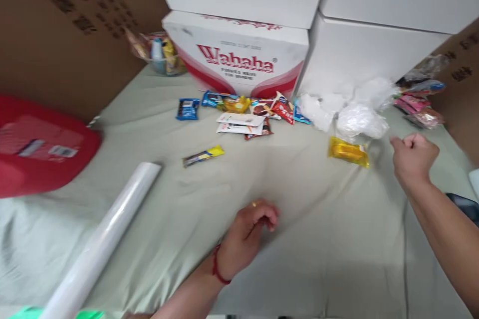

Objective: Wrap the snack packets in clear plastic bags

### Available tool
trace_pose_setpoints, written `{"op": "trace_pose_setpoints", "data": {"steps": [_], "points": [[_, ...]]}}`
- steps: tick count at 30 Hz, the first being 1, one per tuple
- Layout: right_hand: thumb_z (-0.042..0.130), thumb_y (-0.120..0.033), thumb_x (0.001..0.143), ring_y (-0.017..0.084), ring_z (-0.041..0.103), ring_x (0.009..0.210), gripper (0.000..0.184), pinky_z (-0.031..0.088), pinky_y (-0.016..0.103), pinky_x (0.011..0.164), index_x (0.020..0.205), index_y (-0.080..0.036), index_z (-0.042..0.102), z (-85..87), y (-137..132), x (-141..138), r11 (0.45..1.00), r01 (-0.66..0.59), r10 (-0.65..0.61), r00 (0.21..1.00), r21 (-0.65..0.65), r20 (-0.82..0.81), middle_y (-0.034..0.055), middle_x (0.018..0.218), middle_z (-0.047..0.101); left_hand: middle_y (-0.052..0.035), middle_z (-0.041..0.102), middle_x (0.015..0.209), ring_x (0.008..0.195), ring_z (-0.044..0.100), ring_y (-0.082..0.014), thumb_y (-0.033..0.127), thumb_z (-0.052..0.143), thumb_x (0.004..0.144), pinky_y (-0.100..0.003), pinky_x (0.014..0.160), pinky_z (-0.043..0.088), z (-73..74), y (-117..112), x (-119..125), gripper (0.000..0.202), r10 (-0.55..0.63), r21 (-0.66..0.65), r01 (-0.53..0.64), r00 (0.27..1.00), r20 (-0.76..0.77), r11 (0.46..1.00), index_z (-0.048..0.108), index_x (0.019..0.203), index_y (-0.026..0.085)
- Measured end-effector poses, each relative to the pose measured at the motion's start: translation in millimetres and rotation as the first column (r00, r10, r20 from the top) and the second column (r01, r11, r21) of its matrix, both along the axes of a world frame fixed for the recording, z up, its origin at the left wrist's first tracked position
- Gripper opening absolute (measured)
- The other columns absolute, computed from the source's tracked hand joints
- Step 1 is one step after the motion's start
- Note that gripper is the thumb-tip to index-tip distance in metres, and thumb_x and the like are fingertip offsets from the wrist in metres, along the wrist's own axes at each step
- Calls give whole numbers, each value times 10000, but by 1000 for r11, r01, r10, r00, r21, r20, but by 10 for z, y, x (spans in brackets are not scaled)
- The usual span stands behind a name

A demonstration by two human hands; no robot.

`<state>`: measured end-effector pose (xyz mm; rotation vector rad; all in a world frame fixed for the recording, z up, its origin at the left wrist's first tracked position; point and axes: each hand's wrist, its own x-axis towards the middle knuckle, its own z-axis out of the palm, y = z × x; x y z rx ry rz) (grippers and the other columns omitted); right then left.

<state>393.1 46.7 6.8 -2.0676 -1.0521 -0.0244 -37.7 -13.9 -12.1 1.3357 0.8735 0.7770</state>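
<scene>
My left hand (249,237) rests low on the pale green cloth (299,219), fingers curled under, nothing visible in it. My right hand (413,157) hovers at the right, fingers curled into a loose fist, close to a yellow snack packet (348,152) and a heap of crumpled clear plastic bags (352,109). A small yellow and dark bar (203,156) lies alone toward the middle. Several snack packets (243,109) and white cards lie in a row in front of the white and red Wahaha box (239,57).
A roll of clear film (105,239) lies diagonally at the lower left. A red bag (37,144) sits at the left edge. Brown cartons and white boxes wall in the back. More packets (417,97) pile at the right, and a clear tub of snacks (159,55) stands back left.
</scene>
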Motion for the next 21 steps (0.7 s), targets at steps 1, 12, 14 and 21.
{"op": "trace_pose_setpoints", "data": {"steps": [1, 12, 14, 21], "points": [[678, -548, 850, 169, 445, 558, 545, 367, 410, 634, 563, -273, 306, -53, -153, -238, 998, -59, 62, 993, -35, 96, -29, 556, 374, -70, 720, 813, 748, 663, -192, 126, 465, 861, -350, 685, 537, 3, -24, -15, 262, -29, 90, 30, 999, -20, 995, 618, 672, 223], [427, -487, 1038, 189, 596, 560, 471, 351, 304, 558, 652, -234, 518, -372, -756, -1618, 689, -571, 718, 621, -446, 315, 4, 586, 565, -100, 703, 1161, 1139, 641, -332, 205, 630, 851, -531, 1040, 479, 772, -56, -1191, 142, 768, 657, -470, 577, -277, 590, 685, 962, 273], [415, -511, 1042, 193, 589, 555, 491, 334, 304, 546, 649, -232, 509, -396, -740, -1558, 705, -556, 704, 621, -441, 344, 5, 584, 560, -156, 653, 1226, 1251, 561, -398, 381, 640, 875, -590, 1094, 408, 727, -102, -1549, 291, 825, 688, -456, 356, -440, 564, 654, 1122, 227], [417, -520, 1057, 162, 581, 563, 506, 310, 282, 534, 671, -215, 536, -453, -765, -1533, 720, -563, 693, 617, -406, 373, -12, 604, 571, -180, 648, 1119, 1112, 620, -409, 510, 472, 929, -520, 921, 512, 193, -472, -2256, 475, 499, 472, -246, 56, -865, 846, 581, 1242, 170]]}}
